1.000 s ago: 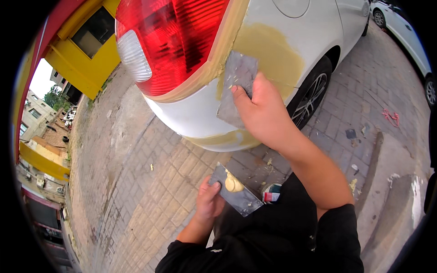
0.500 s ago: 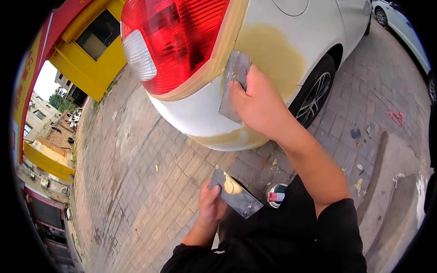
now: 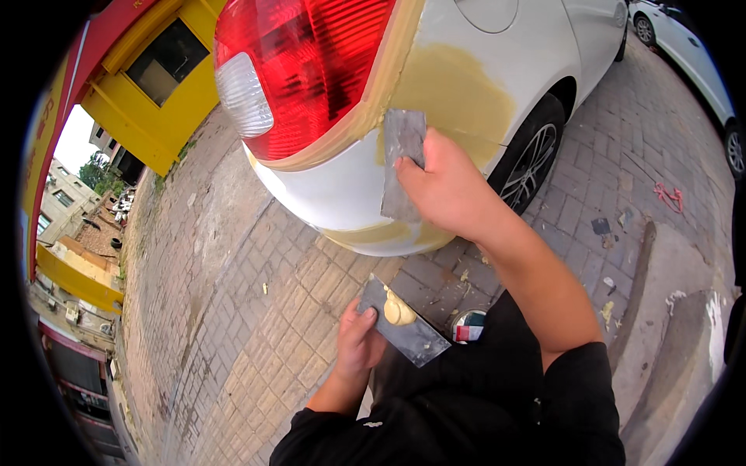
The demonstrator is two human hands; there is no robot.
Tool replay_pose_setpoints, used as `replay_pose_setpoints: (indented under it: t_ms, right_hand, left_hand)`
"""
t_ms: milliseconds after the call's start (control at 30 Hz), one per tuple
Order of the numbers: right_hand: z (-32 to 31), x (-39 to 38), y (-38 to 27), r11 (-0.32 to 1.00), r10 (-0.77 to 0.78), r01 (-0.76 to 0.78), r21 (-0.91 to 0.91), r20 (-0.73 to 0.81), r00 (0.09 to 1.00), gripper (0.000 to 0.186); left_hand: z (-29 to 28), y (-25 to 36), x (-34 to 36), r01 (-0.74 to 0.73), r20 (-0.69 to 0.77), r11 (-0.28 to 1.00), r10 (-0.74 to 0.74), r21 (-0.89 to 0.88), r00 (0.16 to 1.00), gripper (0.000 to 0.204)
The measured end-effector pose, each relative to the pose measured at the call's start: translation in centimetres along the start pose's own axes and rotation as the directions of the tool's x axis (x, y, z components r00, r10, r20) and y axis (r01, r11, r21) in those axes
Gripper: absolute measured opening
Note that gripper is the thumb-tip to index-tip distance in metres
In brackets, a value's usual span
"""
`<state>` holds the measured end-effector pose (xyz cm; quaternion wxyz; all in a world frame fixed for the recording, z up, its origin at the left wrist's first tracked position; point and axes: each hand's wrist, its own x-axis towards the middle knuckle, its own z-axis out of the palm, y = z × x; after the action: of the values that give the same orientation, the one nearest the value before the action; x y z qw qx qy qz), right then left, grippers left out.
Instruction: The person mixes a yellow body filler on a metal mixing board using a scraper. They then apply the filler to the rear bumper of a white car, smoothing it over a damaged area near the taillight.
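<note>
My right hand [image 3: 444, 182] grips a flat grey putty spreader [image 3: 406, 140], held upright over the rear corner of a white car [image 3: 326, 190]. Its upper end overlaps the edge of a dried yellowish filler patch [image 3: 458, 89]; whether the blade touches the panel I cannot tell. Masking tape [image 3: 353, 124] borders the red tail light [image 3: 318, 70] beside it. Lower down, my left hand [image 3: 360, 335] is closed on one edge of a dark grey putty board [image 3: 412, 339]. A lump of pale yellow putty [image 3: 399, 310] rests on that board.
An open tin [image 3: 468, 326] stands on the brick paving by my leg. The car's rear wheel [image 3: 532, 167] is right of my hand. Concrete steps [image 3: 660, 311] lie at the right, and a pink-red tangled cord [image 3: 668, 198] is on the ground. Another white car [image 3: 688, 58] is parked beyond.
My right hand and the spreader have shifted down slightly, and the spreader stands more upright. My left hand keeps its hold on the putty board, nearly in place.
</note>
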<state>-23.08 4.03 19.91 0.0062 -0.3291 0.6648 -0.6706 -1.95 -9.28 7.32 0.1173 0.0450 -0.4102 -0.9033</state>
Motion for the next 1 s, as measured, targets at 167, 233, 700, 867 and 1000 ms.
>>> replay_pose_setpoints:
  t_ms: [167,233,700,867,1000]
  right_hand:
    - [-3.2,-1.9,-3.2,0.933,0.277,-0.325,0.153,0.267,0.923,0.026]
    - [-4.5,-4.3,-0.8,0.931,0.219,-0.301,0.207,0.346,0.912,0.03]
    - [-5.4,-17.3,11.5,0.819,0.372,-0.317,0.478,-0.022,0.928,0.036]
    - [-4.8,-15.8,10.7,0.858,0.326,-0.23,0.46,-0.141,0.935,0.032]
    - [-4.8,-9.4,7.6,0.901,0.102,-0.035,0.433,-0.132,0.986,0.031]
  left_hand:
    - [0.0,0.1,-0.1,-0.022,0.016,1.0,0.022,-0.007,1.0,0.033]
    - [0.0,0.0,0.0,-0.033,0.02,0.999,0.033,-0.01,0.999,0.033]
    - [-0.6,-1.4,0.8,0.055,0.084,0.998,-0.053,-0.028,0.995,0.028]
    - [-0.7,-1.8,0.8,0.072,0.067,0.997,-0.071,-0.018,0.995,0.029]
    - [-0.7,-1.9,0.7,0.068,0.081,0.998,-0.067,-0.017,0.994,0.03]
